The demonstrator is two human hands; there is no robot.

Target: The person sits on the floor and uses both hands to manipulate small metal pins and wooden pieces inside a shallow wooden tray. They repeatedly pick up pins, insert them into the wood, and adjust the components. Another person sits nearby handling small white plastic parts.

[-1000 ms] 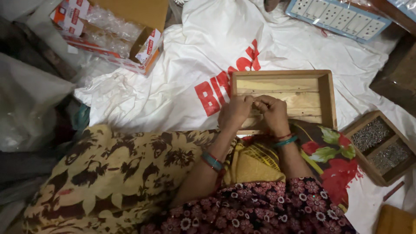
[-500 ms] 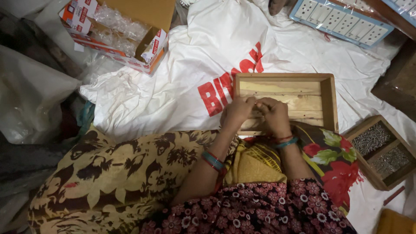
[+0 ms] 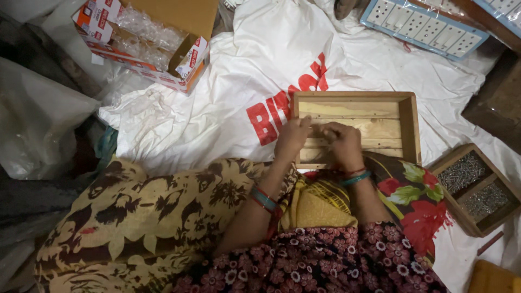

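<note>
Wooden tray point(image 3: 404, 116), shallow and rectangular, rests partly on the person's lap and partly on the white printed sheet point(image 3: 217, 103). It looks stiff and fairly light, with raised rims that seem the safest place to take hold; the slatted bottom looks rougher and not slippery. Inside the tray, near its front left part, the left hand point(image 3: 292, 140) and the right hand point(image 3: 343, 144) meet with curled fingers, pressing on something small between them; I cannot tell what it is, or if they grip it. To the right of the tray, apart from it, stands a small divided wooden box point(image 3: 475, 187) with tiny metal parts. Beyond the tray lies a blue and white switch panel point(image 3: 423, 27), and far to the left a cardboard carton point(image 3: 146, 43) with clear packets.
</note>
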